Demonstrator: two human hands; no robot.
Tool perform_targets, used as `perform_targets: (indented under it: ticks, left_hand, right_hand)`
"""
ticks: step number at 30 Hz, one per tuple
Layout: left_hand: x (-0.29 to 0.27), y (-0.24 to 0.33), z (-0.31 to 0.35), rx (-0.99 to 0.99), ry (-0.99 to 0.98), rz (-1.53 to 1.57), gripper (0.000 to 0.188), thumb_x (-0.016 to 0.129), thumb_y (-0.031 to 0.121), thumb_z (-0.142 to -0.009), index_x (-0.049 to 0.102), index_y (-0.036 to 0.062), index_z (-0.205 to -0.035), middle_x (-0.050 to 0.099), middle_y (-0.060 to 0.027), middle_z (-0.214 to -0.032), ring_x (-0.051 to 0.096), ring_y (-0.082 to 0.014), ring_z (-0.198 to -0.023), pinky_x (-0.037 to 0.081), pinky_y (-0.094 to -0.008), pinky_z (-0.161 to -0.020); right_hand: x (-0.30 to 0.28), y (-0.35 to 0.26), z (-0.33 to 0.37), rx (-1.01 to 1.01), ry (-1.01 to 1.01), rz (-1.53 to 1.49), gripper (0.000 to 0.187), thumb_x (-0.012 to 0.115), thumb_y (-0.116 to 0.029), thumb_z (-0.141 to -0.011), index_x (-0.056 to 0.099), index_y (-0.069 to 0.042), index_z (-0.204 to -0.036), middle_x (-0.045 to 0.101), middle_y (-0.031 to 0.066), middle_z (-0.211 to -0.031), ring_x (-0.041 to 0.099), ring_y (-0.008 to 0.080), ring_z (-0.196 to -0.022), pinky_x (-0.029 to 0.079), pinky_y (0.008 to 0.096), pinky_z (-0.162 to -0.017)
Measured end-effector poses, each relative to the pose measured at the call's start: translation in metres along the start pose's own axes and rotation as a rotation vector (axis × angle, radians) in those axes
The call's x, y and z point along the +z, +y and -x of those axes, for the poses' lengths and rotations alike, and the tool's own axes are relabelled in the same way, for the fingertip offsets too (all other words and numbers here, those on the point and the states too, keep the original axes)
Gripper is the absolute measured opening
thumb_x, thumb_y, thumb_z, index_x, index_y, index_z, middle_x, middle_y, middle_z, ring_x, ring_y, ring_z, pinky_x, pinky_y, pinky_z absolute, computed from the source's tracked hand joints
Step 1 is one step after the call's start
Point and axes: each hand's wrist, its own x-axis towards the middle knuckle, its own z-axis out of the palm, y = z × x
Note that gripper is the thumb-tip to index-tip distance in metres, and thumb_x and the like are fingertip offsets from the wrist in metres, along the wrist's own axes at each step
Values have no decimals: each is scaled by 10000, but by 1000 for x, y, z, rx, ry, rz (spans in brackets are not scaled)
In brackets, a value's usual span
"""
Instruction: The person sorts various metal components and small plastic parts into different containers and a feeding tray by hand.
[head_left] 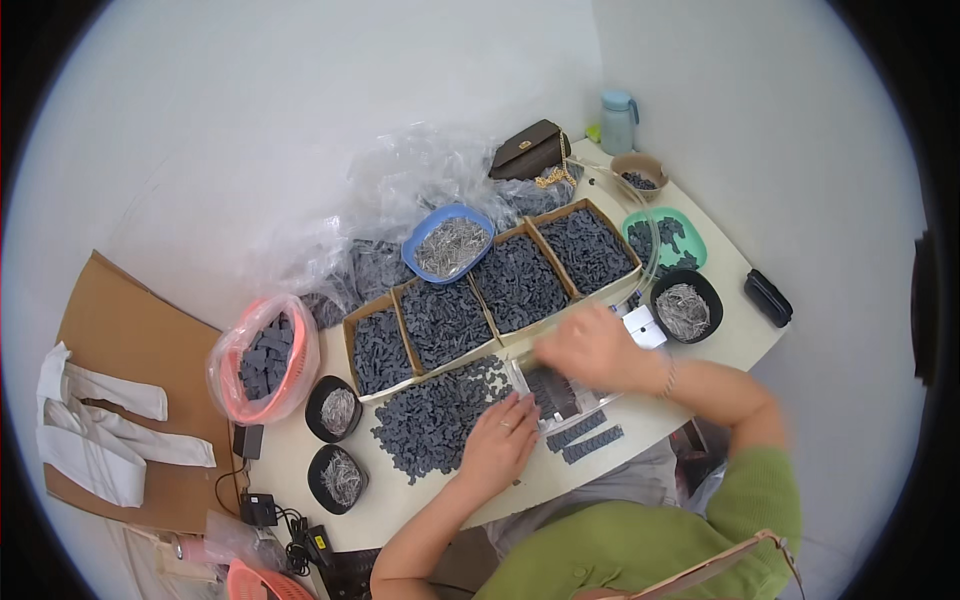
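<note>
Four boxes (551, 258) and two strips (593, 445) lie at eleven and five o'clock from the tray (519, 377) on the bench (388, 510). Grey pieces (515, 285) fill the boxes; three black bowls (314, 408) and one blue bowl (410, 240) hold pins (685, 308). The tray's near edge runs eight-to-two; its long axis is partly covered. The left hand (498, 443) touches its nine-o'clock side; the right hand (597, 350) blurs above; neither grip is readable.

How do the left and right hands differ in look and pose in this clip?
The left hand looks fairly sharp, while the right hand is motion-blurred. The left hand has its fingers extended at the near left edge of the silvery fixture; the right hand looks more curled, over its far right part. The left hand wears a ring; the right has a bracelet at its wrist. Both are bare.
</note>
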Motion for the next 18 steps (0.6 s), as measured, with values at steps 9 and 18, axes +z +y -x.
perform_targets:
  ticks: [9,18]
  left_hand:
    - [20,28,-30,67,-67,-369,166,604,92,-741,641,-20,-858,659,-220,-1000,659,-307,-928,521,-386,-793]
    - [-24,-4,-56,-180,-81,12,83,632,83,-744,619,44,-816,642,-110,-793,646,-273,-712,518,-377,-637]
  right_hand:
    - [57,64,-38,420,-39,-405,315,585,-151,-881,584,-55,-1181,654,156,-1057,603,348,-1019,470,441,-900]
    - [20,146,6,531,-411,-36,136,613,-106,-822,688,-77,-932,696,112,-890,653,305,-880,515,423,-760]
